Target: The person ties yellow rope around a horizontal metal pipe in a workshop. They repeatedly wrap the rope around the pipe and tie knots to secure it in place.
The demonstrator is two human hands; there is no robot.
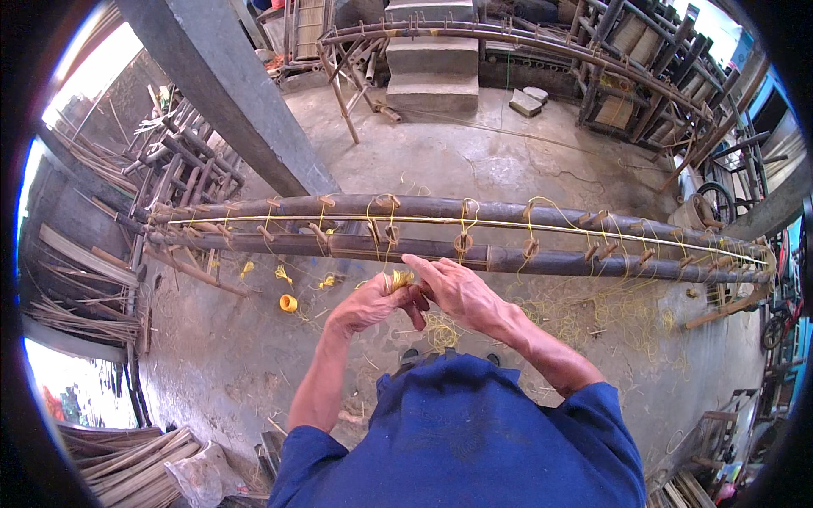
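Just in front of the long bamboo rack, both my hands meet over a small bundle of yellow string. The bundle is gripped in my left hand, its fingers curled. My right hand comes against it from the right, index finger stretched over the bundle and the other fingers bent; what its fingertips pinch is partly hidden. Beyond them lie two dark bamboo poles, the near pole and the far pole, with wooden pegs through them. A thin pale strip runs lengthwise between, and yellow string loops several pegs.
Tangled yellow string litters the floor right of me. A yellow roll and small string bundles lie left. A concrete pillar rises behind the rack. Farther back are concrete steps and another pegged rack. Bamboo slats lie lower left.
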